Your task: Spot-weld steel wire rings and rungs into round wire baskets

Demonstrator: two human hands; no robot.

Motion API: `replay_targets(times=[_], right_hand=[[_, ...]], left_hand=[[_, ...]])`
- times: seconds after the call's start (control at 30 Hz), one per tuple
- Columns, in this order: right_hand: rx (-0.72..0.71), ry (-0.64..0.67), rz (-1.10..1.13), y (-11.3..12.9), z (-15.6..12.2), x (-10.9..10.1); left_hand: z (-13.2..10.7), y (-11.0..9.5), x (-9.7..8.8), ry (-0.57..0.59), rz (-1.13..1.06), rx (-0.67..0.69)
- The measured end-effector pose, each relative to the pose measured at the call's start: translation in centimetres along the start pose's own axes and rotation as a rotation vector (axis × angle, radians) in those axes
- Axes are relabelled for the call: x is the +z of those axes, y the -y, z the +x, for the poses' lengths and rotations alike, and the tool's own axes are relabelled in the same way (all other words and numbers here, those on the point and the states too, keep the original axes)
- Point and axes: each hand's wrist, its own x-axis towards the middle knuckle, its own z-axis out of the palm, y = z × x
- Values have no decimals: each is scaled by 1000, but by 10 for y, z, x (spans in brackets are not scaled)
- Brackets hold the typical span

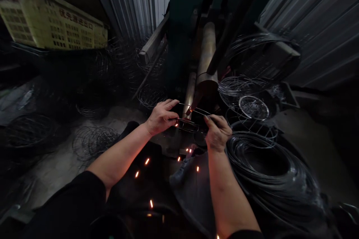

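Note:
A thin wire ring [199,111] is stretched between my hands at the tips of a spot welder. My left hand [162,118] has thumb and fingers on its left side. On its right side my right hand [218,132] pinches the wire between thumb and curled fingers. An orange glow shows where the wire meets the welder's tip [191,109], and bright sparks [147,161] fly down towards my lap. Behind the wire are the thick metal cylinder [206,54] and a thinner rod [190,87] of the welder. Dark surroundings hide part of the ring.
A large coil of wire [280,190] lies at the right, below stacked wire rings [241,86]. Round wire frames [94,140] lie on the floor at the left. A yellow plastic crate [75,30] stands back left. A dark bar [238,18] slants down past the cylinder.

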Motion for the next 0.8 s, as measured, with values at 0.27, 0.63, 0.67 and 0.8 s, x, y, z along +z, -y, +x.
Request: replay_targets(times=[0.27, 0.63, 0.67, 0.8], right_hand=[[-47, -24, -89, 11, -25, -36], [233, 230, -156, 35, -51, -51], [229, 252, -178, 39, -53, -45], [176, 333, -232, 49, -60, -29]], left_hand=[[-16, 11, 0, 32, -327, -100], [-47, -4, 19, -297, -677, -824], [-53, -14, 26, -308, -706, -877], [-69, -52, 49, -191, -938, -954]])
